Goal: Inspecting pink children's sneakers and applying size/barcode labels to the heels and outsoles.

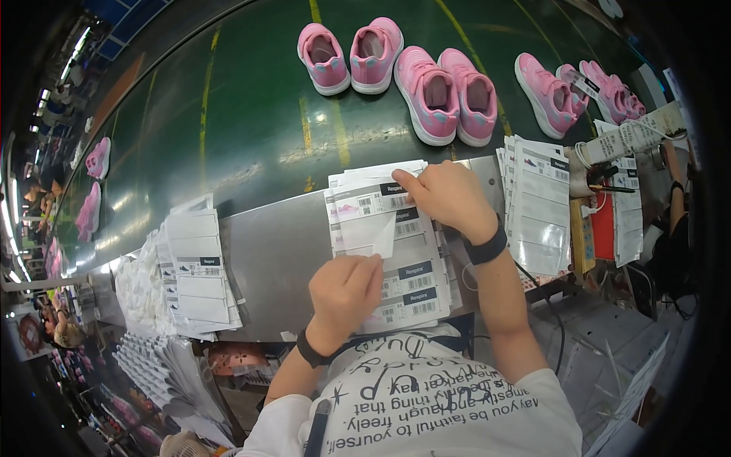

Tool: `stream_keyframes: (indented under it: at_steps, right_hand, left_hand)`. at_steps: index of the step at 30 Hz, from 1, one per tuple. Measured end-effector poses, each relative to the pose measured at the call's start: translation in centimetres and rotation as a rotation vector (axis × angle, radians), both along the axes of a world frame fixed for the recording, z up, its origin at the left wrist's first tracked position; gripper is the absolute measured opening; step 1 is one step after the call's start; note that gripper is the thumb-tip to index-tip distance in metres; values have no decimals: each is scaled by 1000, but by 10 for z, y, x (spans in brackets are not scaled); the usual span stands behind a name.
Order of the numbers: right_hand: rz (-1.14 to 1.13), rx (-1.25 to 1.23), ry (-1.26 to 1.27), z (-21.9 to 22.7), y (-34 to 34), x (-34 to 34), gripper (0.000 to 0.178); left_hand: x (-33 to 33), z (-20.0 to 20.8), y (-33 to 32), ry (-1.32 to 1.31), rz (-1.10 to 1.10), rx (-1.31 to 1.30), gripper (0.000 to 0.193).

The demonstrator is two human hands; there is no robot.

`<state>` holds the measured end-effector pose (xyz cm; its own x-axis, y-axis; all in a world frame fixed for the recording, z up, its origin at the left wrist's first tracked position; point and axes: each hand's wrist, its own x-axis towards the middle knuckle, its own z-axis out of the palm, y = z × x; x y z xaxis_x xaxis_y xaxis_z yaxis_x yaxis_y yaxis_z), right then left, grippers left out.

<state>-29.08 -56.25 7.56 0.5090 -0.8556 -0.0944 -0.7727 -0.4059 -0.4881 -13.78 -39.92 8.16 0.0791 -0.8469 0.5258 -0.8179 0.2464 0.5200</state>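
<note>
A stack of white label sheets lies on the metal table edge in front of me, each printed with dark bars, barcodes and a small pink shoe picture. My left hand is closed at the lower left of the stack, pinching a white label whose folded corner stands up off the sheet. At the stack's upper right is my right hand, fingers curled and thumb pressed on the top sheet. Dark bands circle both wrists. The fingertips of my right hand are partly hidden.
Pink shoes stand in pairs on the green conveyor belt beyond the table. More label sheets lie at left, beside crumpled white paper; another stack is at right. A power strip and another person's arm are farther right.
</note>
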Motion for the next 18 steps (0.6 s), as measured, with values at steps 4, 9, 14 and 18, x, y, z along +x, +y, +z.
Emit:
stream_keyframes:
  at_steps: [4, 9, 14, 18]
  right_hand:
    - [-28, 87, 17, 12, -5, 1, 68]
    - [-30, 145, 54, 13, -9, -3, 71]
    - [14, 401, -725, 23, 8, -26, 54]
    - [103, 619, -787, 52, 30, -41, 18]
  left_hand:
    - [-4, 12, 8, 53, -88, 32, 14]
    - [11, 35, 19, 551, -32, 283, 6]
    - [28, 43, 25, 1040, 34, 350, 10]
    - [40, 44, 10, 878, -37, 371, 17]
